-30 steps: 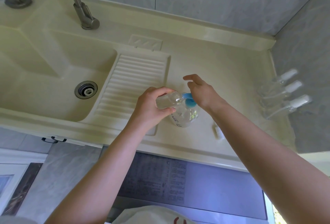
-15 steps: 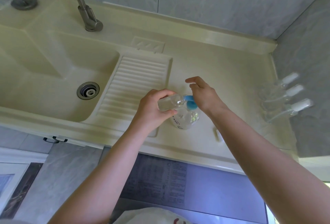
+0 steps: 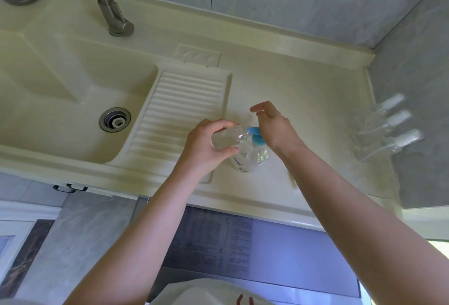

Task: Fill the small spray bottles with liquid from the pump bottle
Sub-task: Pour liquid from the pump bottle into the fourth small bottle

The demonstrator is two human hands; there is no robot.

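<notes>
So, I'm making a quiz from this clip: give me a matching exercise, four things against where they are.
Things:
1. small bottle
2. pump bottle
3. capped spray bottles
4. drain

Places:
A. by the right wall
B. in the basin
C. in the left hand's grip
D. standing under the right hand

Pairs: 1-C, 2-D, 3-A, 4-B

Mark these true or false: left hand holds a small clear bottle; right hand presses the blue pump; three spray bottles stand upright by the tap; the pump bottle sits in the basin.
1. The left hand holds a small clear bottle. True.
2. The right hand rests on the blue pump. True.
3. Three spray bottles stand upright by the tap. False: they lie at the counter's right end.
4. The pump bottle sits in the basin. False: it stands on the counter.
</notes>
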